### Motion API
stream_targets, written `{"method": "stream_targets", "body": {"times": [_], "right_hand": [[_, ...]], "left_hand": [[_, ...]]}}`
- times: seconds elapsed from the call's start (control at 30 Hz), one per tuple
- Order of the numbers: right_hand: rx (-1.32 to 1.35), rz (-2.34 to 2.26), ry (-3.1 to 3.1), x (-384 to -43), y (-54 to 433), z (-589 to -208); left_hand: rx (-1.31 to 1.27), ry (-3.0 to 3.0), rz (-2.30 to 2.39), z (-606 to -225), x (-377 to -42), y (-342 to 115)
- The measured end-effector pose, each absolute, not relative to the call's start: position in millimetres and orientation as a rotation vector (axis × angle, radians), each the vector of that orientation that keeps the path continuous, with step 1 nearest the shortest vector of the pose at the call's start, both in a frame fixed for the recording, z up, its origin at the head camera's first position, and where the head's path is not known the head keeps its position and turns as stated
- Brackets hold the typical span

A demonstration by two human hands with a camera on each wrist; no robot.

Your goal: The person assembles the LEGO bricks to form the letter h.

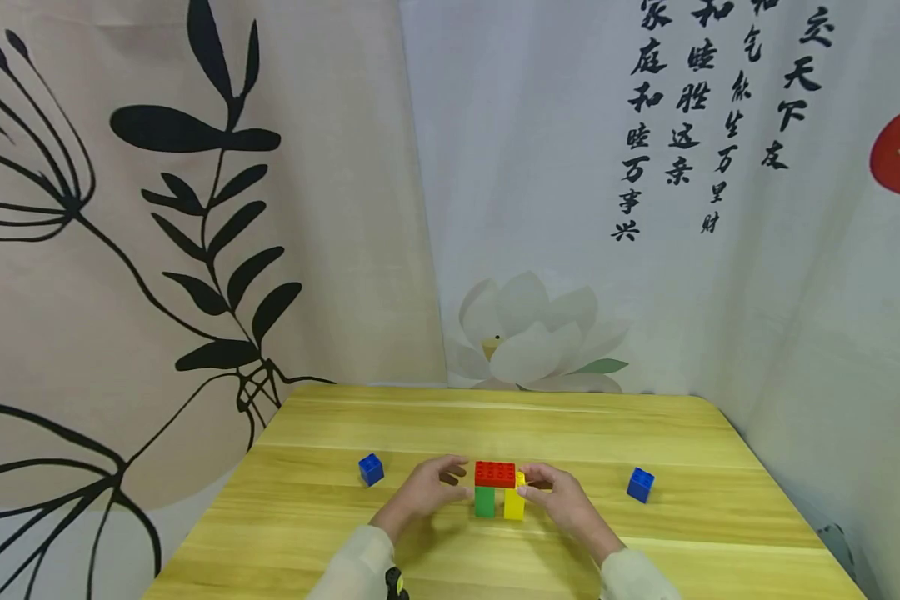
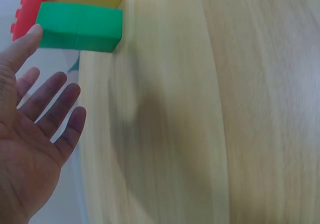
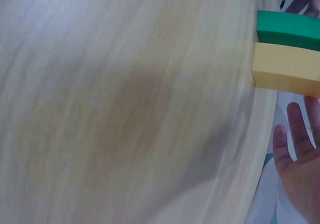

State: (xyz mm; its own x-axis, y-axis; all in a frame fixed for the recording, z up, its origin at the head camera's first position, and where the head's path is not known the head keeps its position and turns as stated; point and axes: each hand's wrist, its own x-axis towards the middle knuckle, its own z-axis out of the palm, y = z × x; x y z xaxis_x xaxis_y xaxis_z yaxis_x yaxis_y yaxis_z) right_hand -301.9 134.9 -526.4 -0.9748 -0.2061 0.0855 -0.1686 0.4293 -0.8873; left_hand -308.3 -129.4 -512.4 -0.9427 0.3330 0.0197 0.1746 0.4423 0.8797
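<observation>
A red brick lies across the tops of a green stack and a yellow stack, forming a small bridge. Each stack shows a seam between two blocks in the wrist views. My left hand is beside the green stack, its fingers spread and relaxed. In the left wrist view its thumb tip overlaps the corner of the green stack; whether it touches cannot be told. My right hand is at the yellow side with loosely extended fingers. Its fingertips come close to the yellow stack; contact is unclear.
One blue block sits on the wooden table left of the bridge. Another blue block is to the right, beyond my right hand. Behind the table hangs a printed curtain.
</observation>
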Motion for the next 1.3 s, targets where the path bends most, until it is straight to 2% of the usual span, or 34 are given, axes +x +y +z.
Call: {"method": "stream_targets", "body": {"times": [0.27, 0.6, 0.93, 1.3], "right_hand": [[-0.377, -1.581, 2.629, -301.7, 135.5, -521.6], [-0.403, -1.581, 2.627, -301.8, 135.4, -523.3], [-0.401, -1.573, 2.621, -302.2, 137.0, -525.1], [-0.396, -1.579, 2.604, -300.0, 136.6, -524.1]], "left_hand": [[0.438, 2.640, 1.507, -506.4, -317.0, -151.5], [0.248, 2.752, 1.604, -491.9, -317.9, -181.7], [0.027, 2.912, 1.663, -497.8, -326.0, -223.7], [-0.153, 2.892, 1.682, -512.5, -314.9, -256.4]]}}
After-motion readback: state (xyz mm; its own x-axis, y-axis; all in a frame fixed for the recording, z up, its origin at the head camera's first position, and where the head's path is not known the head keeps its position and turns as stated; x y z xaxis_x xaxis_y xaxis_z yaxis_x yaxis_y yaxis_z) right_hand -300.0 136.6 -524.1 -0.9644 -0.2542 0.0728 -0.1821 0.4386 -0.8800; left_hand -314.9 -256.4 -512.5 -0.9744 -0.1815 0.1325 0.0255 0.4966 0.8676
